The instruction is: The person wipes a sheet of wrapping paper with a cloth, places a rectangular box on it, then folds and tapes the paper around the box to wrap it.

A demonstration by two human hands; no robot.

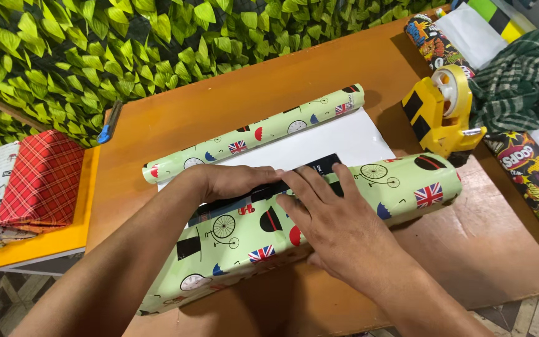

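The dark box [319, 167] lies in the middle of the wooden table [219, 112], on the white back side of the green wrapping paper [319, 206], w/ its long axis going diagonal, from low-left to up-right. Both hands are on top of it. The left hand [232, 182] comes from the left and lies flat, palm down. The right hand [332, 218] presses the near paper flap over the box, fingers [310, 187] together and straight, pointing up-left across the box's long axis. The box is directly under the fingertips, so both hands are about equally near. Most of the box is hidden by paper and hands; left thumb I cannot see. A yellow tape dispenser [439, 109] stands to the right, apart.
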